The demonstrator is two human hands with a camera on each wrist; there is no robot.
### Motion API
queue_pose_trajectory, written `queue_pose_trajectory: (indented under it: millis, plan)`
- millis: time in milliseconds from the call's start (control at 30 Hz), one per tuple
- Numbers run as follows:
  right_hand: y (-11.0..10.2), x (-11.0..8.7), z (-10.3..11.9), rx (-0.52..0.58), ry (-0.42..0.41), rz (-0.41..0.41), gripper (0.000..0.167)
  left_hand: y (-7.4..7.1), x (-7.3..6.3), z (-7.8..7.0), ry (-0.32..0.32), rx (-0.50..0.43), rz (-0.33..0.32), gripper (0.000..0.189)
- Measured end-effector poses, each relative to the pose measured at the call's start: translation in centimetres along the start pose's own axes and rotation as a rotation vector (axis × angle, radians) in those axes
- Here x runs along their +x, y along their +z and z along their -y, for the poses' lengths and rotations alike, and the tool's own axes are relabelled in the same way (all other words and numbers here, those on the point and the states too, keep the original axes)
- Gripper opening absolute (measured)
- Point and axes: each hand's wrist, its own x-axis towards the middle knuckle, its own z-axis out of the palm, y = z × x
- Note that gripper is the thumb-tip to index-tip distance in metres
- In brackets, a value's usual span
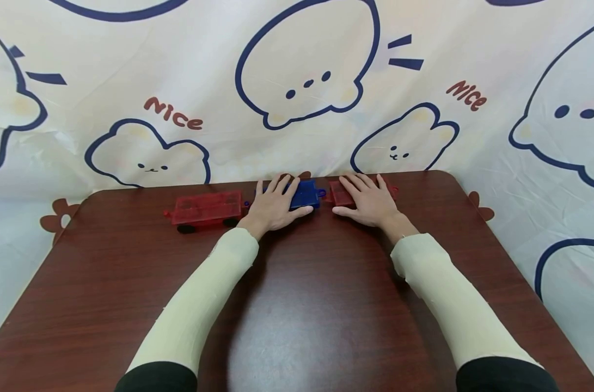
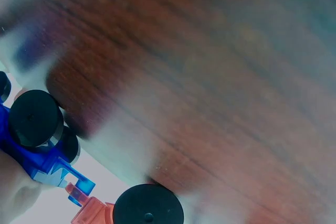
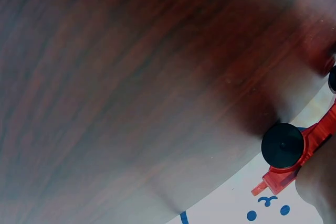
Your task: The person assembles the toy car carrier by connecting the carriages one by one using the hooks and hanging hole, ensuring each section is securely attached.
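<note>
Three see-through toy train wagons with black wheels stand in a row along the table's far edge. My left hand (image 1: 272,207) rests palm-down on the blue wagon (image 1: 304,195), fingers spread and straight. My right hand (image 1: 370,203) lies the same way over the shorter red wagon (image 1: 341,194), hiding much of it. Left of my left hand is a longer red wagon (image 1: 208,209), untouched. In the left wrist view, a blue coupler (image 2: 84,184) meets a red coupler. The right wrist view shows a red wagon's free coupler (image 3: 261,188) and a black wheel (image 3: 283,146).
The dark brown wooden table (image 1: 306,305) has rounded far corners. Behind it hangs a white cloth (image 1: 287,147) with blue cartoon outlines, close against the far edge. A glare patch lies on the tabletop between my forearms.
</note>
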Motion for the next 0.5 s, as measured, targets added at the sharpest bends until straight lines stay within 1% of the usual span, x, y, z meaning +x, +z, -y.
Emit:
queue_pose_trajectory:
  millis: [233,500]
  plan:
    - [0.19,0.00,-0.05,-0.001,0.001,-0.008,0.099,0.04,0.03,-0.03,0.004,-0.004,-0.003,0.097]
    - [0.36,0.10,-0.02,0.007,-0.003,-0.019,0.098,0.03,0.22,-0.23,0.001,0.003,0.014,0.097]
